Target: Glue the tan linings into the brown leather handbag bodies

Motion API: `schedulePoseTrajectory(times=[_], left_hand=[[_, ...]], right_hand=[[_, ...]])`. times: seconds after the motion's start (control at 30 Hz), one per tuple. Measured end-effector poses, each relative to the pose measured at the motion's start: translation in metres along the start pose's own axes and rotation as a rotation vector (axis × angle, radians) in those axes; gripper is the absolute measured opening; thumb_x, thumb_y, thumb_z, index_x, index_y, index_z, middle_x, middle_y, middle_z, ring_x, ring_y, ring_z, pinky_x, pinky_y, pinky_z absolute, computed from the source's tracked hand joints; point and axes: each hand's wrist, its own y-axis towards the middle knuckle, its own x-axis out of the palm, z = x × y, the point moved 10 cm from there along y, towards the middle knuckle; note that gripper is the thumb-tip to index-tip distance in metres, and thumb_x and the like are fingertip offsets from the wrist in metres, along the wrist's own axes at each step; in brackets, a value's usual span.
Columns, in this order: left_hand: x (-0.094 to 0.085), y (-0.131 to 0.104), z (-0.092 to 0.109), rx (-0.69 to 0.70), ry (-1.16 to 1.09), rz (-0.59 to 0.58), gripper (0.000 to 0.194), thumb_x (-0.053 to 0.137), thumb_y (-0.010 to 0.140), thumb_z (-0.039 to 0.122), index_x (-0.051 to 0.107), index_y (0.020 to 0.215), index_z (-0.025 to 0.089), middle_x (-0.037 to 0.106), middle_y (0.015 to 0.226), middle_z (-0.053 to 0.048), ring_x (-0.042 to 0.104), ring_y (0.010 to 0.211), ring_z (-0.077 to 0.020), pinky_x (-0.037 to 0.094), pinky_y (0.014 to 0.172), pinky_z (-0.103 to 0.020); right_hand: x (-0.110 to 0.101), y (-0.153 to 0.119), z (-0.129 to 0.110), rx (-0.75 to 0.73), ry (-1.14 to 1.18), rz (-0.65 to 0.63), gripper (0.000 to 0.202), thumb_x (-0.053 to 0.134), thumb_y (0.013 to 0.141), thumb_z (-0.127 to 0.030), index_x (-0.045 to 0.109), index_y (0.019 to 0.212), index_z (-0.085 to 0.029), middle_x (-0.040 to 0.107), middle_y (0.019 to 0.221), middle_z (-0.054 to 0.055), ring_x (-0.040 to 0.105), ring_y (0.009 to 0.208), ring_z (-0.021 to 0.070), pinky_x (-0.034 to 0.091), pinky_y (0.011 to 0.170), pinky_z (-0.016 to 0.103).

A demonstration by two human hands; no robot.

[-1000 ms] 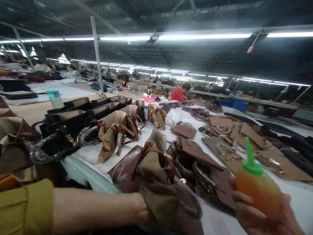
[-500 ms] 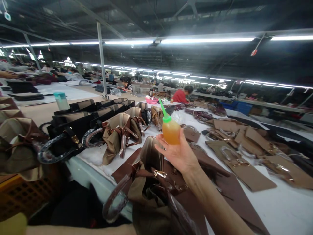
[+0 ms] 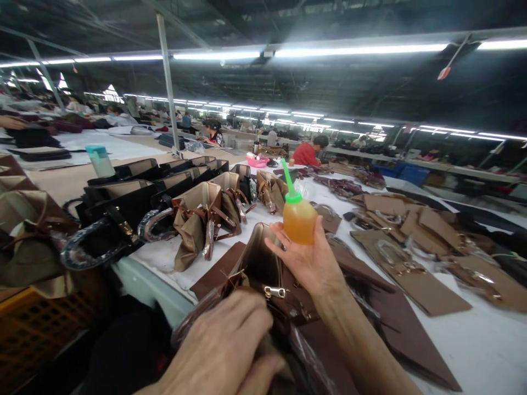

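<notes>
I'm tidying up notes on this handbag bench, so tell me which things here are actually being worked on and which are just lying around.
In hand:
- right hand holding the orange squeeze bottle, green nozzle up
- left hand on the brown handbag at the table edge

Lying about:
- row of black handbags
- tan handbags
- flat brown panels
- teal-capped bottle
- pink bowl

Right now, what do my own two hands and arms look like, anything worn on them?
Both are bare: the left hand and the right hand show no gloves, rings or watch, and the right forearm is uncovered, with no sleeve in view.
</notes>
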Motion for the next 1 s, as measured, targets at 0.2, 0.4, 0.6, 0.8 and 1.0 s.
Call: schedulePoseTrajectory(times=[0.2, 0.4, 0.6, 0.8, 1.0], left_hand=[[0.023, 0.073, 0.012, -0.18, 0.114, -0.059, 0.048, 0.056, 0.078, 0.042, 0.054, 0.113, 0.009, 0.066, 0.095, -0.014, 0.061, 0.093, -0.033, 0.046, 0.086, -0.049], [0.01, 0.074, 0.007, 0.081, 0.104, -0.051, 0.023, 0.053, 0.075, 0.026, 0.058, 0.098, 0.022, 0.065, 0.083, -0.003, 0.061, 0.084, -0.0232, 0.046, 0.071, -0.032], [-0.019, 0.066, 0.032, 0.491, 0.239, -0.249, 0.016, 0.053, 0.071, 0.007, 0.057, 0.071, 0.023, 0.061, 0.07, 0.005, 0.057, 0.073, -0.0136, 0.034, 0.058, -0.025], [-0.029, 0.066, -0.018, 0.267, 0.355, -0.045, 0.012, 0.052, 0.079, 0.015, 0.062, 0.073, 0.02, 0.058, 0.079, -0.002, 0.055, 0.077, -0.0168, 0.034, 0.06, -0.027], [-0.032, 0.052, -0.061, 0.005, -0.21, 0.195, 0.032, 0.045, 0.088, 0.045, 0.065, 0.085, 0.02, 0.057, 0.087, -0.001, 0.055, 0.08, -0.015, 0.04, 0.07, -0.026]], right_hand=[[0.005, -0.005, -0.008, -0.015, -0.104, -0.026, 0.042, 0.055, 0.082, -0.056, 0.066, 0.101, -0.021, 0.066, 0.096, 0.008, 0.052, 0.108, 0.0273, 0.033, 0.097, 0.055], [0.004, -0.016, -0.027, 0.023, -0.183, -0.034, 0.043, 0.051, 0.084, -0.058, 0.066, 0.102, -0.021, 0.067, 0.096, 0.007, 0.051, 0.107, 0.0271, 0.027, 0.099, 0.058], [0.005, -0.034, -0.027, 0.188, -0.184, -0.028, 0.047, 0.052, 0.083, -0.059, 0.066, 0.102, -0.018, 0.067, 0.095, 0.01, 0.05, 0.107, 0.0282, 0.032, 0.096, 0.059], [-0.001, -0.035, -0.014, 0.211, -0.207, 0.021, 0.045, 0.057, 0.082, -0.055, 0.062, 0.111, -0.021, 0.066, 0.107, 0.008, 0.051, 0.107, 0.0297, 0.029, 0.098, 0.06], [-0.006, -0.026, -0.012, 0.209, -0.162, 0.039, 0.044, 0.053, 0.084, -0.056, 0.064, 0.106, -0.02, 0.067, 0.1, 0.008, 0.053, 0.104, 0.0272, 0.031, 0.097, 0.059]])
